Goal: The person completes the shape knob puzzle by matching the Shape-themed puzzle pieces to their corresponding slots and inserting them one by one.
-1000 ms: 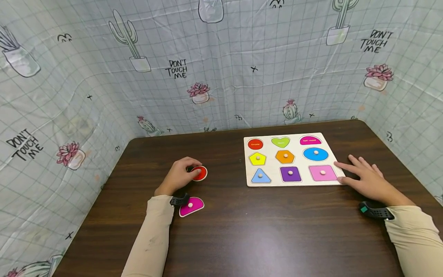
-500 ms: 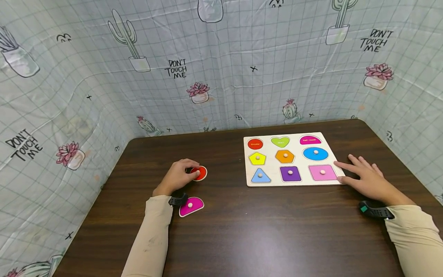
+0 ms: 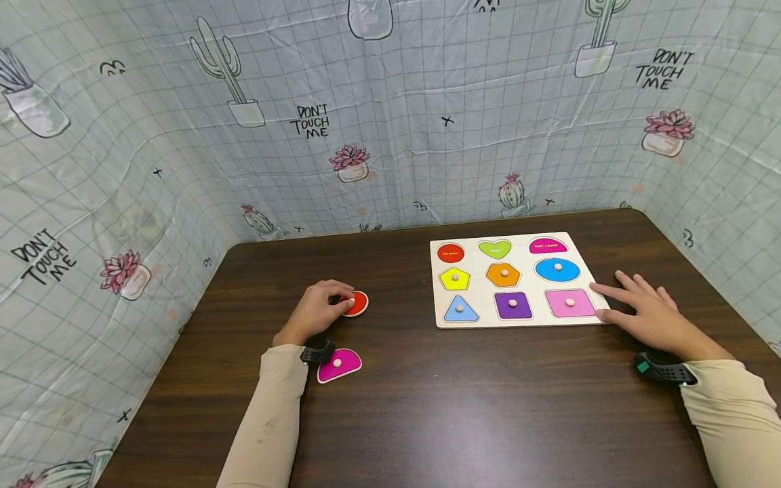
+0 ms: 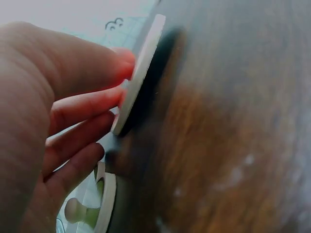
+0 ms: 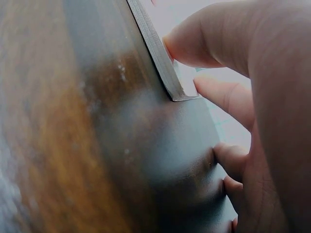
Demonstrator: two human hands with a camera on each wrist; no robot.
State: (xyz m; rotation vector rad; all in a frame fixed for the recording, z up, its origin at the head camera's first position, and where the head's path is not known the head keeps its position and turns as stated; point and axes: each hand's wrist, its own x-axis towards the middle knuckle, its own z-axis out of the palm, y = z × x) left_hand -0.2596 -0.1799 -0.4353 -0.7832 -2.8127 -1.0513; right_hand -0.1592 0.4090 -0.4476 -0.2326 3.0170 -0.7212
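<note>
My left hand point(image 3: 314, 312) pinches the wooden knob of a red circle puzzle piece point(image 3: 361, 303) between thumb and fingertips. In the left wrist view the piece point(image 4: 141, 73) is seen edge-on, close over the table with a dark shadow along it. Another piece, green with a round knob point(image 4: 80, 211), stands below the fingers there; the head view hides it behind the hand. A magenta half-round piece point(image 3: 344, 360) lies by the left wristband. At the right, my right hand point(image 3: 653, 315) spreads its fingers, thumb and index resting on the edge of the wooden shape board point(image 3: 482, 318).
On the board sit knobbed shapes such as a yellow pentagon point(image 3: 450, 282), a blue oval point(image 3: 549, 272) and a purple square point(image 3: 512, 313). Its top row shows bare labelled recesses. A patterned curtain point(image 3: 403, 135) closes off the back and sides of the dark table point(image 3: 457, 420).
Very little differs. The red circle has shifted slightly to the right, with my left fingertips staying at its knob. My right hand stays on the board's edge.
</note>
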